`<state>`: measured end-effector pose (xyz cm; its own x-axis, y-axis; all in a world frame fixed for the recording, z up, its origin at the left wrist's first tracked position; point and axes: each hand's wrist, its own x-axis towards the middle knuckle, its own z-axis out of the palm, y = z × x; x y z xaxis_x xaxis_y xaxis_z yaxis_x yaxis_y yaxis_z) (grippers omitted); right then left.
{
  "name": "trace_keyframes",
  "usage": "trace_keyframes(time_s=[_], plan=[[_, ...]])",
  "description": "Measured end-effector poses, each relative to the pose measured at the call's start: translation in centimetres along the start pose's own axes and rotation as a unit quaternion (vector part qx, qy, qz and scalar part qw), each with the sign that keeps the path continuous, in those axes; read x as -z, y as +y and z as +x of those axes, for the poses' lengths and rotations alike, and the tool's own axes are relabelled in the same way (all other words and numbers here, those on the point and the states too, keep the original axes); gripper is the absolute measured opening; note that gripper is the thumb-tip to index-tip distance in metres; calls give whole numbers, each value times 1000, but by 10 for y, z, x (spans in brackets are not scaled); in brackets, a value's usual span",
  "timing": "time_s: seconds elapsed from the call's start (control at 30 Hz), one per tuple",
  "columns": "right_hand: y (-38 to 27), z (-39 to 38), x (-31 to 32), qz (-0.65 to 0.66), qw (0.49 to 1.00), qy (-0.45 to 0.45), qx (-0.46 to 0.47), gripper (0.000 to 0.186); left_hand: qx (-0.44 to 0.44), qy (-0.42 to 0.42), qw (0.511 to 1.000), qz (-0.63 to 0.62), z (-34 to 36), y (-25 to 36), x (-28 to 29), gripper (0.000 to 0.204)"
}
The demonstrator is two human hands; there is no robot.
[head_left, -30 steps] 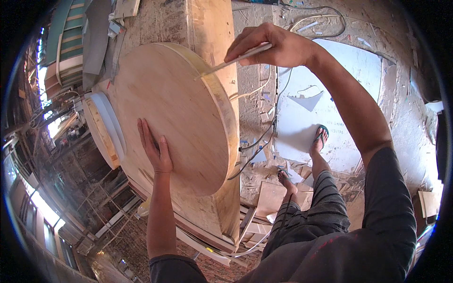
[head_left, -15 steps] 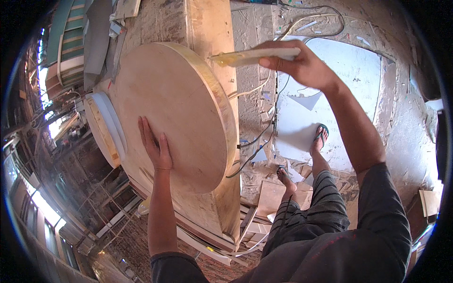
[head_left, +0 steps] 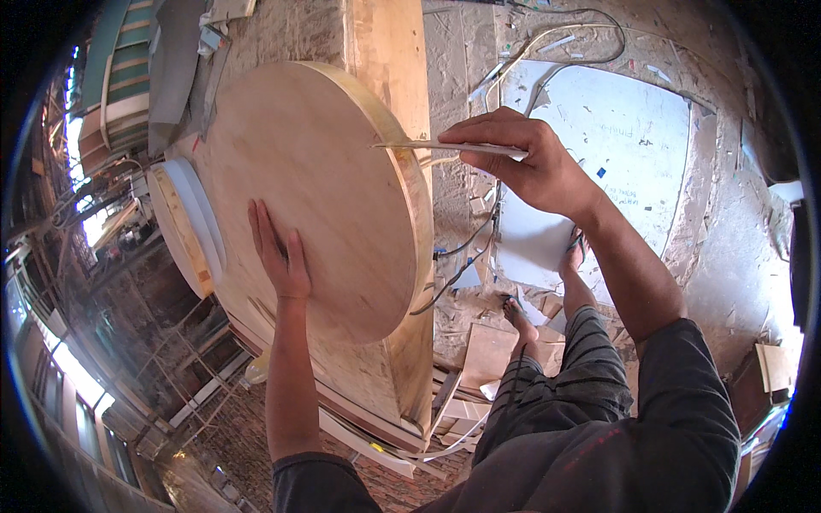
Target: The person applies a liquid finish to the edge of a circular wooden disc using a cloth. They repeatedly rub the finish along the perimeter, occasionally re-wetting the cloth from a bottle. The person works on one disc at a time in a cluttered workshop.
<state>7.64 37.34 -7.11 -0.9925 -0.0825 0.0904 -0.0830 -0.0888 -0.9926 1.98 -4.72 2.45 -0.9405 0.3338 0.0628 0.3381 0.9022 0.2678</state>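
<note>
A round plywood disc (head_left: 329, 222) with a yellowish, smeared edge band lies on a wooden workbench (head_left: 385, 38). My left hand (head_left: 278, 252) rests palm down on the disc's face, left of its middle, fingers extended. My right hand (head_left: 526, 167) is wrapped round a thin, flat, pale spreader (head_left: 449, 147), seen nearly edge-on. The spreader's tip lies over the upper right part of the disc's band; whether it touches there I cannot tell.
Stacked round pieces (head_left: 197, 218), white and wooden, sit left of the disc. Grey offcuts (head_left: 180, 77) lie at upper left. A white board (head_left: 629, 162) is on the floor beneath my sandalled feet. Cables (head_left: 599, 51) and scraps (head_left: 479, 342) are scattered about.
My right hand has moved down, bringing the spreader to a level position at the disc's band, after its broader face showed half a second ago. My left hand stays on the disc.
</note>
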Motion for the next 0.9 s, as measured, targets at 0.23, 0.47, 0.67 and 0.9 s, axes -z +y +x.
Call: trace_keyframes(time_s=[0.23, 0.47, 0.67, 0.9], plan=[[4, 27, 7, -43, 999, 8, 27, 27, -2, 1, 1000, 0, -2, -5, 0, 76], [19, 39, 20, -31, 993, -69, 93, 27, -5, 7, 1000, -1, -1, -7, -2, 78], [22, 16, 25, -79, 980, -102, 153, 40, -10, 9, 1000, -9, -1, -7, -2, 77], [25, -4, 17, -83, 981, -90, 150, 45, -7, 2, 1000, 0, -1, -5, -2, 76]])
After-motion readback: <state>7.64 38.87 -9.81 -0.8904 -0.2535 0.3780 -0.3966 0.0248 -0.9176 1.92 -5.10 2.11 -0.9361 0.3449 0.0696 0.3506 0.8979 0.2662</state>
